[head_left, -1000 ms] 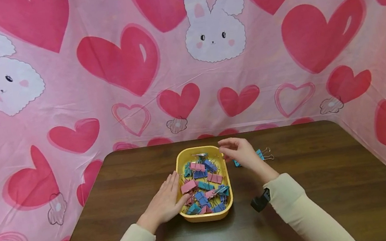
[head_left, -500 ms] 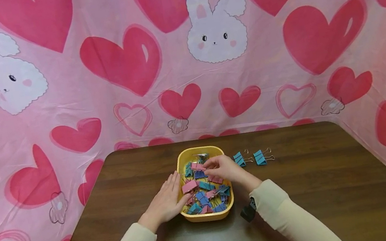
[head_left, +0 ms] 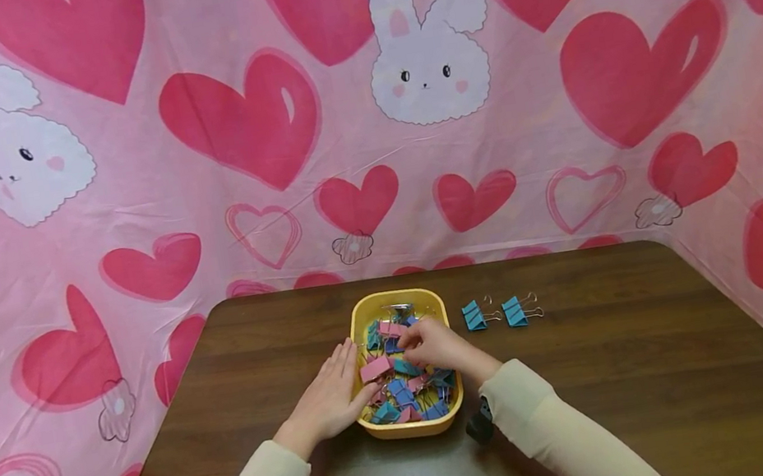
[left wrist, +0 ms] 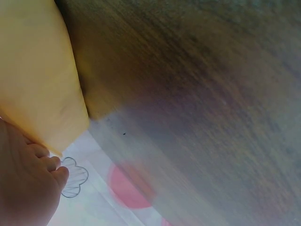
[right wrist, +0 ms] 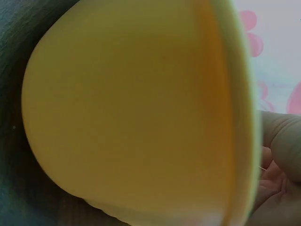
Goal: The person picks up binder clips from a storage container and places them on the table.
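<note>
A yellow plastic tub (head_left: pixel 414 430) holds a heap of pink, blue and teal binder clips, among them a pink binder clip (head_left: pixel 376 369) and a blue binder clip (head_left: pixel 400 391). My left hand (head_left: pixel 325 401) rests along the tub's left rim, its fingers extended; in the left wrist view those fingers lie against the yellow wall. Over the right rim reaches my right hand (head_left: pixel 440 347), fingers bent down among the clips beside a teal binder clip (head_left: pixel 405 366). I cannot tell whether its fingertips pinch a clip; in the right wrist view the tub's wall hides most of them.
Two teal binder clips stand apart on the brown table (head_left: pixel 634 364) to the right of the tub: a nearer teal clip (head_left: pixel 474 316) and a farther teal clip (head_left: pixel 516 312). A pink curtain (head_left: pixel 523 140) with hearts and rabbits hangs behind the table and along its sides.
My right hand has come left from beside the teal clips on the table into the tub, uncovering both clips. My left hand stays at the left rim.
</note>
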A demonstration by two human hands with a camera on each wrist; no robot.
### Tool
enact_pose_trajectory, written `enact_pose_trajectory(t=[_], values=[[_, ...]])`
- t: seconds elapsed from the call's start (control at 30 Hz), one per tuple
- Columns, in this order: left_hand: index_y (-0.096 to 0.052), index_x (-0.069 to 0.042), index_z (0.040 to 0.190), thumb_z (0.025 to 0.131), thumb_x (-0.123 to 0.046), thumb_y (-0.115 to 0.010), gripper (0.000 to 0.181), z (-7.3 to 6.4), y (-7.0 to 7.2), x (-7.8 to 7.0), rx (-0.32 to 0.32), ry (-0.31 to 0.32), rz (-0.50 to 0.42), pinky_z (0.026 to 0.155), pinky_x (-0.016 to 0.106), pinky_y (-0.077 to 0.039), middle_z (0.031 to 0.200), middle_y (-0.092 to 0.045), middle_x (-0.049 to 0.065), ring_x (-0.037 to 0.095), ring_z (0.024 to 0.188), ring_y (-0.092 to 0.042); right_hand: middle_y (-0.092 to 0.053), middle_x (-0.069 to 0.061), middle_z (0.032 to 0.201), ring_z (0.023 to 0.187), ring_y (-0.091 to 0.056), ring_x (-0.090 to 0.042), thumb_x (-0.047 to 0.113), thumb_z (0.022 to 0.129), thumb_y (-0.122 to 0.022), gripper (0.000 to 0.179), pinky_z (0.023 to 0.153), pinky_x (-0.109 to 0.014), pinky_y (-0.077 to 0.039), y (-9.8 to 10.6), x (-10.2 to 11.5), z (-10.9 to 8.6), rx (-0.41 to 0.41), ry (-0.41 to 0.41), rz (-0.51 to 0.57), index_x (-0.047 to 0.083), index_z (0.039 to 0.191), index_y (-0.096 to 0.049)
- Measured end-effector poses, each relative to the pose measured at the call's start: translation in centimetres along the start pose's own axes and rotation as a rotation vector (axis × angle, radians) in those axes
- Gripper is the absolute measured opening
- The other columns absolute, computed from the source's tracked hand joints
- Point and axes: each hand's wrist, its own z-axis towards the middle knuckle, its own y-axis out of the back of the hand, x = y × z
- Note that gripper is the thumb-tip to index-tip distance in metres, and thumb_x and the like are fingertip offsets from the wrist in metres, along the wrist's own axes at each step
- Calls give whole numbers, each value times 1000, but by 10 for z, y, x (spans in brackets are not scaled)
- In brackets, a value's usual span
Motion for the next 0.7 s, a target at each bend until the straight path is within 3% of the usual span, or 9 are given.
enact_pose_trajectory(t=[0.43, 0.7], values=[[-17, 3, 145, 93, -52, -40, 79, 0, 0, 0, 10, 8, -6, 108, 39, -15, 151, -14, 14, 27, 138, -10, -59, -1, 70, 58, -51, -11, -1, 79, -62, 11, 52, -24, -47, 1, -1, -1, -88, -44, -140, 0, 87, -69], [-17, 4, 144, 92, -50, -41, 79, -1, 2, -2, 5, 16, -20, 108, 39, -15, 151, -14, 15, 28, 137, -11, -60, 1, 67, 49, -49, -11, 3, 81, -63, 11, 47, -25, -45, 11, 2, -3, -219, -34, -112, 4, 88, -70]])
